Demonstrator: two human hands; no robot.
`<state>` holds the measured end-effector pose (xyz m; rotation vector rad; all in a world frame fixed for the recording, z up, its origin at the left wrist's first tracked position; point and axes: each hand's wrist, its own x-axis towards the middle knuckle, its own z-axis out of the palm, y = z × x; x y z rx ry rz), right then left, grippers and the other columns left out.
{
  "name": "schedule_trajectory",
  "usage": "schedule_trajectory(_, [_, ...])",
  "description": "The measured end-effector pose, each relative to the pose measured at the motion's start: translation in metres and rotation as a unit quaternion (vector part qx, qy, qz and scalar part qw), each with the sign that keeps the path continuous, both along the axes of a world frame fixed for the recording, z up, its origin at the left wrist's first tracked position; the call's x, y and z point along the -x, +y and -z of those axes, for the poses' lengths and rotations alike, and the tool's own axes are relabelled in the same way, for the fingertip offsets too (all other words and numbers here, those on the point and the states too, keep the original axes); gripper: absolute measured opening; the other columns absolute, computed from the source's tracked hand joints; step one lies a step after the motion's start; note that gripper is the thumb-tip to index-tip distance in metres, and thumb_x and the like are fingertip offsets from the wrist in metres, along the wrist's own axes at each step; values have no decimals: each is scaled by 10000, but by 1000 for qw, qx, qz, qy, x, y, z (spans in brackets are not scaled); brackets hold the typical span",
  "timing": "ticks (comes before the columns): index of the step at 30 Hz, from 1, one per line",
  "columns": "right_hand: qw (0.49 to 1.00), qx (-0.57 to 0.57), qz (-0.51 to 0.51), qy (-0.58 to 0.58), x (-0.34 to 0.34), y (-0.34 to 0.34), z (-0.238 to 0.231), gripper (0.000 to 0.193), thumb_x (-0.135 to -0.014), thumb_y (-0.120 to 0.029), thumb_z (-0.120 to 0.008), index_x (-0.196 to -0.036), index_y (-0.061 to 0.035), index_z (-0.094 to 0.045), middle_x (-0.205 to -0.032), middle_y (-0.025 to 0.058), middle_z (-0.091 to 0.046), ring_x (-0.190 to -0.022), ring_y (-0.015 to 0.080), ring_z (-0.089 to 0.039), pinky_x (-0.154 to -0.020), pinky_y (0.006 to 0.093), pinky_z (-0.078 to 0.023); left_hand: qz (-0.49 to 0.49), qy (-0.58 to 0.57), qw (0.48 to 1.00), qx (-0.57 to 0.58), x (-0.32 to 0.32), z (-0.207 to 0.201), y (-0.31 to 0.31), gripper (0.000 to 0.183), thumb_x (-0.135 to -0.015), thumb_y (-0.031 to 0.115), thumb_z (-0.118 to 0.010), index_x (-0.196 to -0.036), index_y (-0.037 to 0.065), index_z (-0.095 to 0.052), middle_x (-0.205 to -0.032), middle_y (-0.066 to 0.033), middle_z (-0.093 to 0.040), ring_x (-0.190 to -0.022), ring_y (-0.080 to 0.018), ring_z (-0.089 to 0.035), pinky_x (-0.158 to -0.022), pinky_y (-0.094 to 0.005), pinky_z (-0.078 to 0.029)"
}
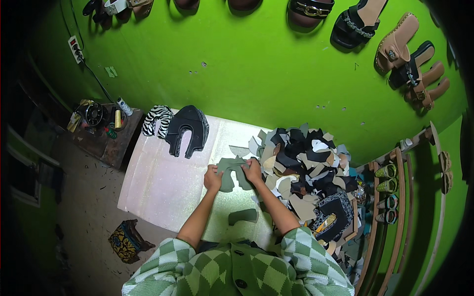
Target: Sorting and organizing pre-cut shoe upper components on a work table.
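Both of my hands grip a grey-green, U-shaped cut piece of leather-like material (pixel 226 183) over the white table (pixel 163 177). My left hand (pixel 212 178) pinches its left side, the fingers closed on the edge. At its upper right, my right hand (pixel 253 171) is closed on the same piece. Closer to my body lies a small curved green piece (pixel 243 217), touched by neither hand. A pale grey scrap (pixel 240 149) rests just beyond my right hand. At the table's far left are a stack of black U-shaped pieces (pixel 190 126) and some zebra-striped ones (pixel 158 120).
A heap of mixed scraps (pixel 306 163) covers the table's right side. A wooden rack (pixel 400 197) with sandals stands on the right. Left of the table is a dark worktable (pixel 106 140) with thread spools. A patterned bundle (pixel 129 241) lies on the floor. Sandals hang on the green wall (pixel 237 74).
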<state>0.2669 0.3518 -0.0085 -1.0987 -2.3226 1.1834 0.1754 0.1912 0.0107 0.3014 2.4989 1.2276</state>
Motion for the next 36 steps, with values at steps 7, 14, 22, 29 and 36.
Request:
schedule_trajectory(7, [966,-104,-237,-4,-44,-44,-63,344,-713,-74,-615,-1040,-65,-507,-956,127,-531,-926,338,-516,-814,432,-416,49,152,985,58,-35,-30,-28,513,-668,145,-740,-1105,99,-473,-1083,-119,-493,-1037,-314,-464,-842,-402,-394])
schedule_trajectory(14, [876,-221,-403,-144,-120,-64,-28,170,-706,-140,-624,-870,-130,-582,-800,70,-620,-793,268,-593,-702,378,-453,148,207,965,-56,-86,-13,-74,331,-714,90,-669,-1000,20,-519,-988,-142,-526,-970,-295,-488,-829,-359,-391])
schedule_trajectory(22, [913,-36,-404,-32,-113,-56,-26,100,-716,-132,-636,-778,-76,-583,-828,98,-563,-800,278,-562,-715,355,-441,388,66,916,-72,-99,5,-88,212,-901,215,-474,-969,65,-608,-956,-108,-601,-906,-284,-528,-819,-356,-409])
schedule_trajectory(29, [916,-74,-395,11,-114,-66,-36,293,-699,-211,-701,-936,-89,-581,-944,96,-570,-905,299,-533,-805,382,-426,380,-87,908,-157,-91,24,-100,388,-966,347,-314,-1038,49,-552,-952,-112,-599,-872,-229,-561,-797,-330,-426])
schedule_trajectory(36, [845,-206,-491,-48,-113,-112,-38,572,-612,-242,-766,-1115,-145,-510,-1086,64,-491,-1038,263,-467,-836,398,-377,147,-252,926,-242,-94,49,-116,511,-974,445,-169,-1144,57,-455,-956,-89,-586,-805,-163,-581,-761,-318,-452])
